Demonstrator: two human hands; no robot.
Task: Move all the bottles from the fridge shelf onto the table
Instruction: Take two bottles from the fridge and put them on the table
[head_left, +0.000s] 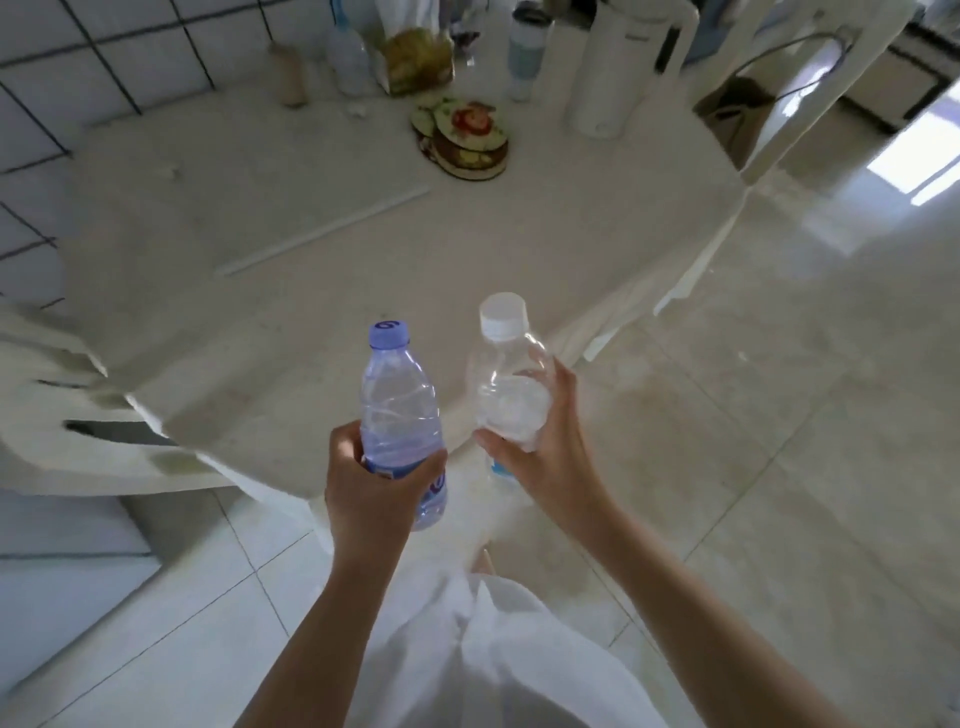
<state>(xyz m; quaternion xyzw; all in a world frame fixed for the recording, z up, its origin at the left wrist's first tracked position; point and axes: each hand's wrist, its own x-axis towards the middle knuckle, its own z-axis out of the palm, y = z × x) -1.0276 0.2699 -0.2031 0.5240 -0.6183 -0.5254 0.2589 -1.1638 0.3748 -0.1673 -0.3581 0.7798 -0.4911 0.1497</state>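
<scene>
My left hand (371, 486) grips a blue-tinted plastic bottle (397, 400) with a blue cap around its lower half, holding it upright. My right hand (545, 447) grips a clear bottle (506, 379) with a white cap, tilted slightly left. Both bottles hang in the air over the near edge of the round table (291, 270) with its cream cloth. The fridge is not in view.
At the table's far side stand a clear bottle (347, 57), a tan bottle (288, 73), a food bag (418, 60), a tumbler (525, 52), a white kettle (610, 67) and stacked coasters (467, 137). A white rod (322, 231) lies mid-table. Chairs stand left (62, 415) and far right (779, 78).
</scene>
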